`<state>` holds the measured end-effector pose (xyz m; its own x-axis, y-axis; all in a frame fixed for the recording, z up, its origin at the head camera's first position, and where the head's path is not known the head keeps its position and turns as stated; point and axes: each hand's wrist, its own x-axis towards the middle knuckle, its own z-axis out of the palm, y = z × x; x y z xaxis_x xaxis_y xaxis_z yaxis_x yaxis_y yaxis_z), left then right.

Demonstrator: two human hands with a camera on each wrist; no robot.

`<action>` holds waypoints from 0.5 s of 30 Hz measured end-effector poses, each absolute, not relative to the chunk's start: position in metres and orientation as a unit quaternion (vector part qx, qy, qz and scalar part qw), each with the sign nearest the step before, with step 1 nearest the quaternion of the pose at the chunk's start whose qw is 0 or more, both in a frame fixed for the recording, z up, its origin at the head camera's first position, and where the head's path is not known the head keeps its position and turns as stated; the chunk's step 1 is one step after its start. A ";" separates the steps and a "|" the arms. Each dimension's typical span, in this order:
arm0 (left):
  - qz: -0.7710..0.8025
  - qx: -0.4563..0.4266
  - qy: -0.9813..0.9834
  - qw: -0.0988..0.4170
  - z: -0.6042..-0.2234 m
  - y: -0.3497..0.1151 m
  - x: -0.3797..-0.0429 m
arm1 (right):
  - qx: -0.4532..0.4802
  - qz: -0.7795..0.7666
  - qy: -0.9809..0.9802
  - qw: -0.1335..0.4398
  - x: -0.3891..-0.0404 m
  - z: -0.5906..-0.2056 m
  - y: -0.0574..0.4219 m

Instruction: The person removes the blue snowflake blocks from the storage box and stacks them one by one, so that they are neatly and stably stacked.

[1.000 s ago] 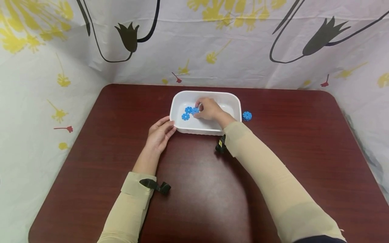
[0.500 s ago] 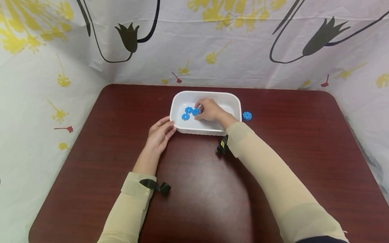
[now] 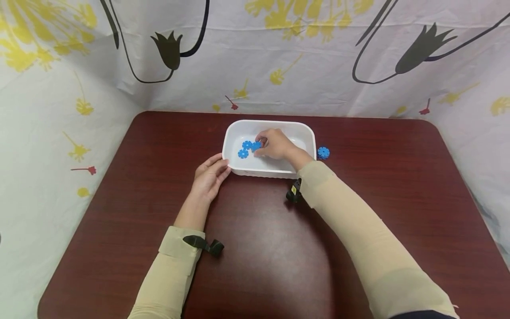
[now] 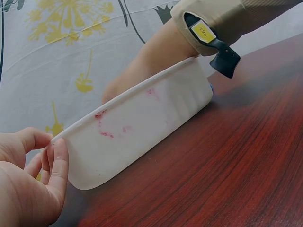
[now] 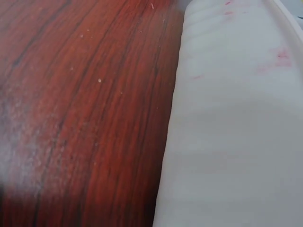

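A white plastic tub (image 3: pixel 268 173) stands towards the back of the table. My left hand (image 3: pixel 207 179) holds its near left corner, thumb at the rim and fingers along the outer wall, as the left wrist view also shows. Inside the tub, my right hand (image 3: pixel 275 144) pinches a blue notched snowflake disc (image 3: pixel 256 145) between thumb and fingers. Two more snowflake discs, one farther back (image 3: pixel 247 145) and one nearer (image 3: pixel 243 153), lie to its left on the tub floor. In the right wrist view the tub's outer wall (image 5: pixel 232 132) hides the right hand.
Just outside the tub's right wall, a small stack of blue snowflake discs (image 3: pixel 323 153) sits on the dark red wooden table (image 3: pixel 263 248). A patterned white cloth (image 3: pixel 255 57) hangs behind the table and at its sides. Pinkish stains (image 4: pixel 100 114) mark the tub's outer wall.
The right wrist and forearm have shifted slightly to the right, while the fingers stay at the same disc. The left hand and the tub have kept their places.
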<state>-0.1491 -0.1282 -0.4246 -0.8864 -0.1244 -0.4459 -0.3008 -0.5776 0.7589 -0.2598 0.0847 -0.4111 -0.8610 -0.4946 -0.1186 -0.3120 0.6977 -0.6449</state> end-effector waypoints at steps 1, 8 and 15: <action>0.857 -0.232 0.456 0.052 -0.425 -0.128 -0.149 | -0.224 -0.324 0.909 0.138 -0.259 -0.410 0.085; 0.856 -0.237 0.457 0.052 -0.426 -0.128 -0.150 | -0.238 -0.342 0.902 0.115 -0.255 -0.404 0.094; 0.853 -0.237 0.462 0.054 -0.428 -0.128 -0.151 | -0.231 -0.349 0.903 0.091 -0.251 -0.395 0.111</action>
<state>-0.1505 -0.1279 -0.4280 -0.8813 -0.1270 -0.4551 -0.3118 -0.5674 0.7621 -0.2507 0.1110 -0.3955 -0.8766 -0.4812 -0.0029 -0.3540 0.6489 -0.6735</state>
